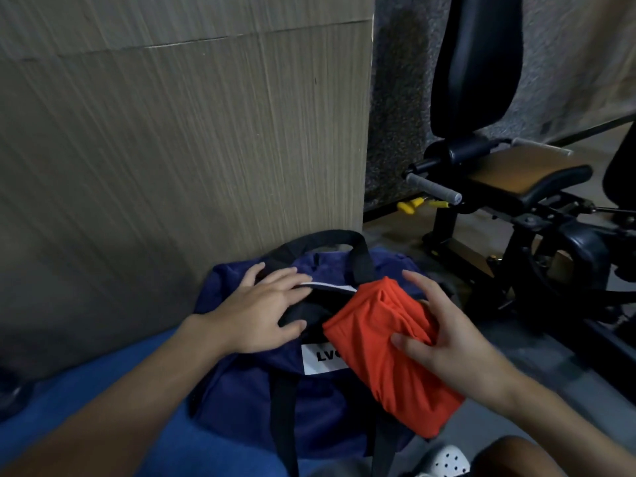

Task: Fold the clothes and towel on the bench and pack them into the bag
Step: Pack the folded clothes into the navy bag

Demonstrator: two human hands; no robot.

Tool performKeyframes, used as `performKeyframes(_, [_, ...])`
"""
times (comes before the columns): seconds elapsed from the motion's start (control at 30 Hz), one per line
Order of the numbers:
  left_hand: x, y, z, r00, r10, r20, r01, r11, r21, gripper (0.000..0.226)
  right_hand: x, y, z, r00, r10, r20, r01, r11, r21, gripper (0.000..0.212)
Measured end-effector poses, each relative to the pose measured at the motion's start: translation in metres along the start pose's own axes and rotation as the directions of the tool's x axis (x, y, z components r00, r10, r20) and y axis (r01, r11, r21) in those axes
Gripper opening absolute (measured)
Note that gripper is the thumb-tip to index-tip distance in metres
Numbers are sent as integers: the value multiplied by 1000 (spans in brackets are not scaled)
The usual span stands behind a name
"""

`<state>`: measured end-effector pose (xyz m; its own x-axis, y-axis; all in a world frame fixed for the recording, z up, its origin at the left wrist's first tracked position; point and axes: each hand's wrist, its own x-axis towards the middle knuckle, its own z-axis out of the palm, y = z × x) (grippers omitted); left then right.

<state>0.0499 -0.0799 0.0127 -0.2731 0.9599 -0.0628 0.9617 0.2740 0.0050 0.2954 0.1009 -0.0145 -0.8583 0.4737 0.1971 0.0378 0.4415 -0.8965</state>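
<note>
Panelled wall behind blue bag. Your right grip clamps folded orange cloth, lying across the bag; your left grip, fingers spread, presses the bag's mouth.

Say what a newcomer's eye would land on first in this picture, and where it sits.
The orange bundle stands out most, just right of centre, gripped by the right hand over the navy bag. The left hand lies spread on the bag's opening. A black gym machine fills the upper right.
</note>
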Motion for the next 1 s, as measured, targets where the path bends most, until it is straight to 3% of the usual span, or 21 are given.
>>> performKeyframes(0.23, [13,-6,-33,994,-61,-88,48,988,-148,78,13,0,27,986,42,-162,-12,983,182,69])
performKeyframes(0.4, [24,-18,-45,981,-69,-182,10,951,-309,83,34,-3,66,969,158,-191,-74,920,384,64])
performKeyframes(0.63, [36,-23,-55,965,-101,-241,-11,905,-425,86,97,-22,116,916,257,-308,-78,867,492,46])
performKeyframes(0.73, [38,-24,-58,961,-116,-252,-13,888,-460,86,120,-15,129,887,304,-348,-180,920,348,49])
performKeyframes(0.87, [35,-30,-52,964,-114,-241,-12,885,-466,86,126,-1,134,898,257,-357,-307,948,-88,55])
performKeyframes(0.93, [34,-32,-51,966,-112,-234,-7,890,-455,85,123,2,133,915,186,-357,-279,933,-228,60])
performKeyframes(1.0, [32,-33,-49,970,-101,-219,0,908,-419,85,116,0,132,927,20,-376,-165,920,-357,64])
